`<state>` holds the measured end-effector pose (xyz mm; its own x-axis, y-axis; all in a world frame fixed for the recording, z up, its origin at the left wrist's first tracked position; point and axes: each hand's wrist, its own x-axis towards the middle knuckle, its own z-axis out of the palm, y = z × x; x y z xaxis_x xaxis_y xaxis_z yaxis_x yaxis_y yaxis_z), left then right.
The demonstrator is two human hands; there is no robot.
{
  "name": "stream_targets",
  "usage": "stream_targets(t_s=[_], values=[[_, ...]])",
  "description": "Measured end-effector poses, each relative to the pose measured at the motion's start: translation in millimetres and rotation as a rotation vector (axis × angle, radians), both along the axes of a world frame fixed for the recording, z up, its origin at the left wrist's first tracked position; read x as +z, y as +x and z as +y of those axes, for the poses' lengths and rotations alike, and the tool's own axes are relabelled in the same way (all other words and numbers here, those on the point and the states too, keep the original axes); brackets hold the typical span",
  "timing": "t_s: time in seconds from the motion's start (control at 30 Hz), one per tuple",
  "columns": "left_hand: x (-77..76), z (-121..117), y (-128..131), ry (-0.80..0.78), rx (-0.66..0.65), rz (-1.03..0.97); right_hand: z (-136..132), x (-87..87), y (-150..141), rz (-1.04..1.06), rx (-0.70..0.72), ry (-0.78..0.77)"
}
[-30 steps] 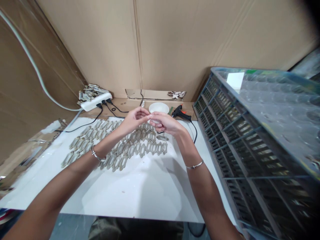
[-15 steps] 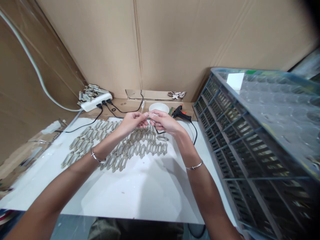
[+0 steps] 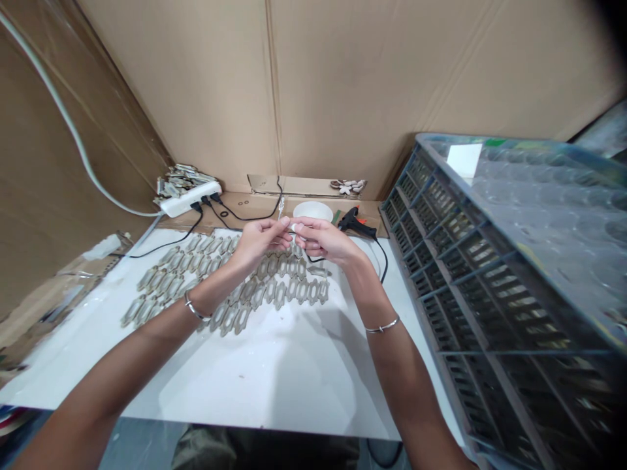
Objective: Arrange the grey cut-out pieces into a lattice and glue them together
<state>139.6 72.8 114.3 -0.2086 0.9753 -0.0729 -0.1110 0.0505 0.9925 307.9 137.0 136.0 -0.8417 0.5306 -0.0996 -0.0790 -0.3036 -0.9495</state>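
Observation:
My left hand and my right hand meet fingertip to fingertip above the back of the white board. Both are closed in a pinch around a small whitish piece, mostly hidden by the fingers, so its kind does not show. Below and to the left of the hands lie rows of elongated, frame-shaped pieces with pale centres and brownish rims. One such piece lies sideways under my right hand. Just behind the hands sits a round white dish.
A black glue gun lies right of the dish, its cord trailing forward. At the back left, a white power strip with black plugs stands before a pile of similar pieces. A tall grey plastic crate borders the right side. Cardboard walls surround the table.
The hands stay together in nearly the same place, with the fingertips shifted slightly. A little more of the whitish piece shows between them. The view has moved very slightly.

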Motion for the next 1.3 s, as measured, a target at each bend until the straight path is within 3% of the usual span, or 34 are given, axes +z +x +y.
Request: stream_targets(t_s=[0.27, 0.7, 0.83, 1.07, 1.3], values=[[1.6, -5, 7, 0.012, 0.053, -0.121, 0, 0.0, 1, 0.024, 0.037, -0.033], [9.4, -4, 4, 0.256, 0.120, 0.159, 3, 2.2, 7, 0.001, -0.069, 0.073], [3.5, -4, 5, 0.204, -0.035, 0.296, 5, 3.0, 9, 0.009, -0.164, 0.087], [-27.9, -11, 19, 0.124, -0.594, 0.569, 8, 11.0, 16, 0.012, -0.272, 0.100], [-46.2, -11, 28, 0.168, -0.705, 0.718, 8, 10.3, 14, 0.033, -0.269, 0.100]])
